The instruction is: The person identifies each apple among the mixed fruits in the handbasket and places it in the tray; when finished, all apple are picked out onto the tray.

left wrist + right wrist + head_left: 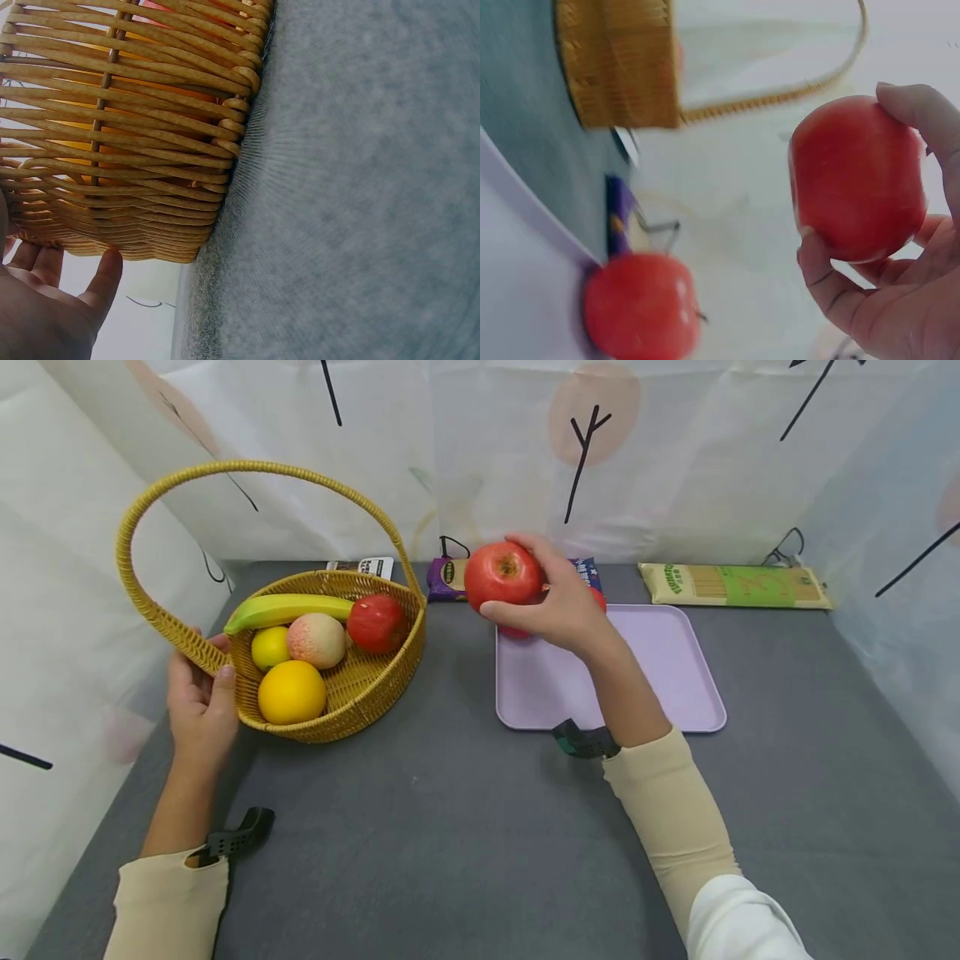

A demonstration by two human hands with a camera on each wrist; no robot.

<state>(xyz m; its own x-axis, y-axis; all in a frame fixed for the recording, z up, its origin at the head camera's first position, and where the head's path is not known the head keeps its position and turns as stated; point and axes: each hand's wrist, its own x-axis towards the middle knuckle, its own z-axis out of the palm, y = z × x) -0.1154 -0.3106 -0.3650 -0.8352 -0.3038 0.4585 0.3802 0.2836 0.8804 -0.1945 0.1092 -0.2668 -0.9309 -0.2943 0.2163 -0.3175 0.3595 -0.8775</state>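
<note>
My right hand grips a red apple above the back left part of a lilac tray, thumb and fingers on opposite sides. Another red apple sits on the tray, its stem showing in the right wrist view. Part of a red fruit peeks out behind my wrist. To the left stands a yellow wicker basket with a tall arched handle. My left hand holds it at the handle's left foot. Inside lie a banana, a lemon, a peach, an apple and an orange.
Along the back edge lie a purple snack packet, partly hidden by the held apple, and a pack of noodles at right. A white-and-black packet shows behind the basket. Pale printed curtain encloses the grey table.
</note>
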